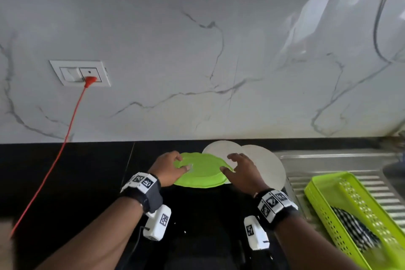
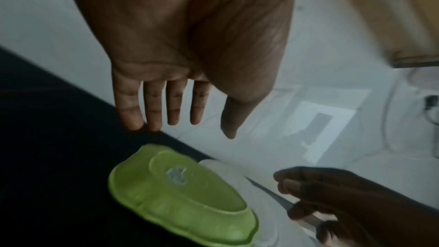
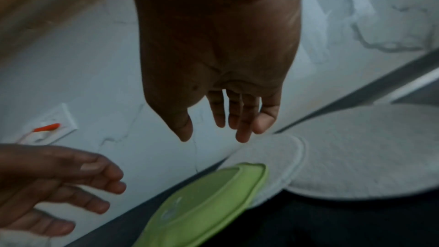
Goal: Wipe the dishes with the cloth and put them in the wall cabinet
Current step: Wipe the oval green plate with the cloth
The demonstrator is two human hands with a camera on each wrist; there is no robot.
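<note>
A light green plate (image 1: 203, 173) lies upside down on the black counter (image 1: 65, 182), overlapping two white plates (image 1: 267, 166) behind and to its right. My left hand (image 1: 182, 162) hovers over the green plate's left side. In the left wrist view its fingers (image 2: 152, 112) are straight and apart from the green plate (image 2: 180, 194). My right hand (image 1: 226, 162) hovers over the plate's right rim. In the right wrist view its fingers (image 3: 242, 119) hang relaxed above the green plate (image 3: 202, 204) and the white plates (image 3: 368, 147). A black-and-white checked cloth (image 1: 355, 230) lies in the green basket (image 1: 324, 184).
A steel sink drainboard (image 1: 328, 166) at the right carries the green basket. An orange cable (image 1: 65, 138) runs from the wall socket (image 1: 81, 73) down across the counter's left side. The marble backsplash (image 1: 219, 61) rises right behind the plates. A wooden cabinet underside (image 2: 415, 25) shows above.
</note>
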